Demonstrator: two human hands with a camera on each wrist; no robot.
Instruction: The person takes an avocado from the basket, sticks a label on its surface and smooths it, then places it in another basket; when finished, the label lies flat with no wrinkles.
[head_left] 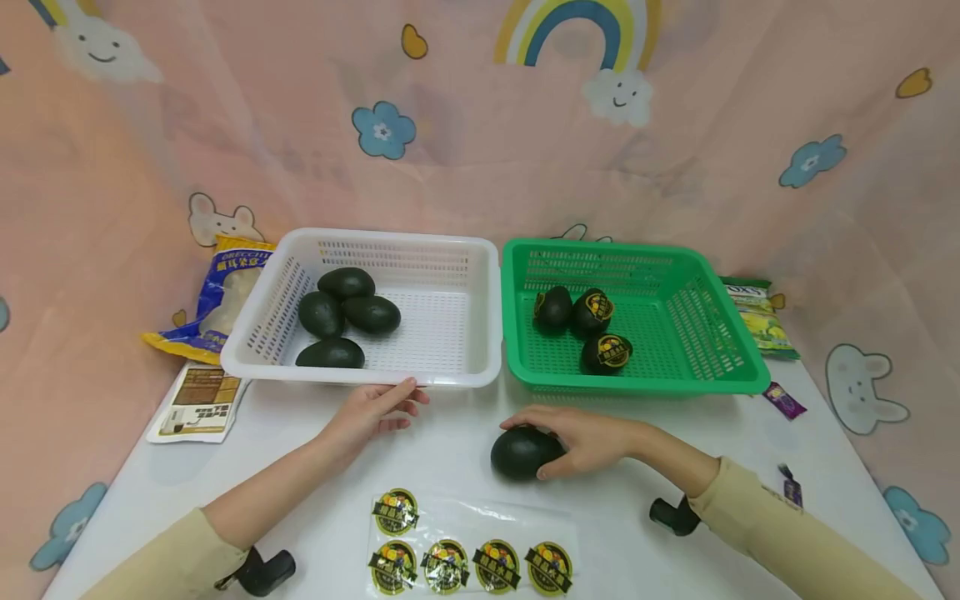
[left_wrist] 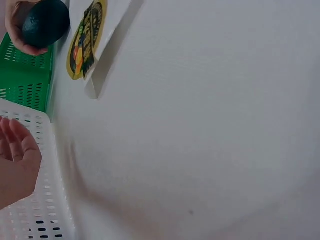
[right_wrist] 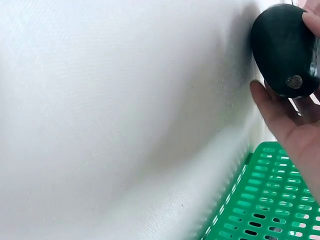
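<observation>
The avocado is dark green, smooth and unlabelled, lying on the table under the right hand, whose curled fingers grip it. To its left, the left hand rests relaxed and holding nothing, fingertips at the white basket. Both lie on a white table, stickers just before them, a green basket beyond the right hand, pink cartoon cloth behind.

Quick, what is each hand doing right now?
Left hand: open, holding nothing, fingertips by the white basket rim.
Right hand: fingers curled round the dark avocado on the table.
</observation>
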